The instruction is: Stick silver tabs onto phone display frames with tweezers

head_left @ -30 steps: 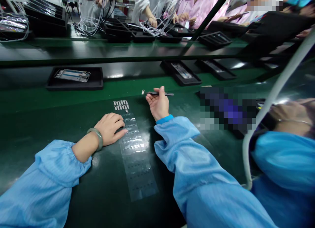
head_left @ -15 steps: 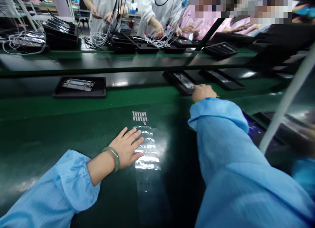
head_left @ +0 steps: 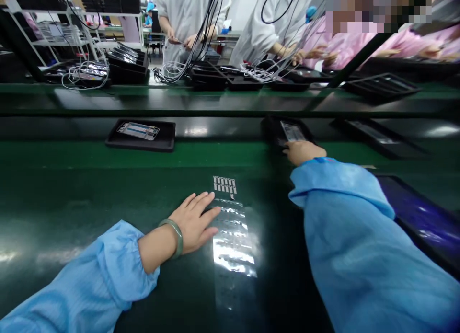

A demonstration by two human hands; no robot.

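My left hand, a green bangle on its wrist, lies palm down with fingers spread. Its fingertips reach the left edge of a clear plastic strip on the dark green bench. Just above that strip are two rows of small pale stickers, with one single piece below them. My right hand is stretched forward, its fingers curled at the near edge of a black tray. A phone frame lies in this tray. The fingertips are partly hidden.
Another black tray at the left holds a phone frame. A third tray stands to the right. Shiny purple-blue material lies beside my right sleeve. Across the line, co-workers work behind cables and black trays.
The view has shifted, so the bench things appear farther right and lower. My right hand has moved nearer and to the left along the tray. My left hand stays spread by the strip.
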